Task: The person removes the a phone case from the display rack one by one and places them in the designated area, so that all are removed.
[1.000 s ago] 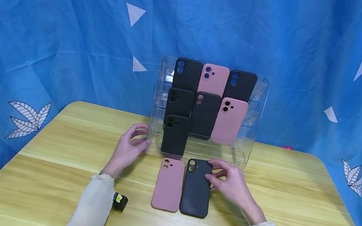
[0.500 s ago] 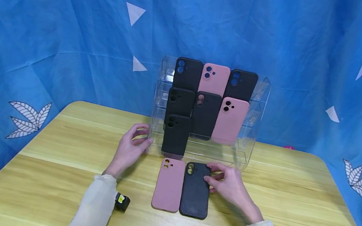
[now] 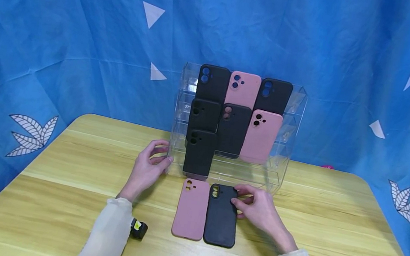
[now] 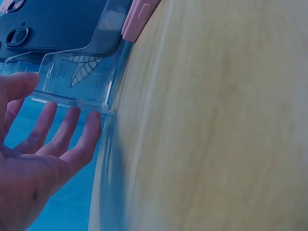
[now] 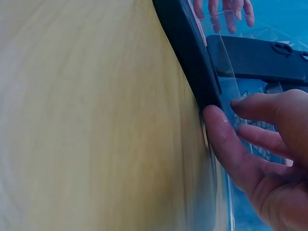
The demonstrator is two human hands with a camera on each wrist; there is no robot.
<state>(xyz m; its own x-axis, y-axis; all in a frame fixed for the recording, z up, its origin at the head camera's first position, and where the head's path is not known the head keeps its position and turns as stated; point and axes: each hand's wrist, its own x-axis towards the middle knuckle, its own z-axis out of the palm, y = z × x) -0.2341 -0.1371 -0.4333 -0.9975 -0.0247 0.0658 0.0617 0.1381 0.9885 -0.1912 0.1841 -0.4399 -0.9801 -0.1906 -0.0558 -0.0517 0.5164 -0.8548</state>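
In the head view, a pink phone case (image 3: pixel 191 209) and a black phone case (image 3: pixel 221 219) lie side by side on the table, in front of a clear acrylic stand (image 3: pixel 243 176). My right hand (image 3: pixel 258 209) holds the black case at its upper right corner, thumb over the right edge and index finger near the top edge. In the right wrist view the thumb meets the end of that black case (image 5: pixel 192 53). My left hand (image 3: pixel 146 172) is at the stand's left side, its loosely spread fingers by the clear side panel (image 4: pixel 72 89) in the left wrist view.
Several black cases, such as the lowest one (image 3: pixel 199 153), stand in the acrylic tiers with pink cases, one at the middle right (image 3: pixel 261 137). The wooden table (image 3: pixel 61 186) reaches back to a blue patterned curtain (image 3: pixel 96 32). Each wrist carries a small black camera.
The black case's top end has come down toward me, and my right hand has shifted slightly with it. My left hand has stayed at the stand. Almost nothing moved in the last half second.
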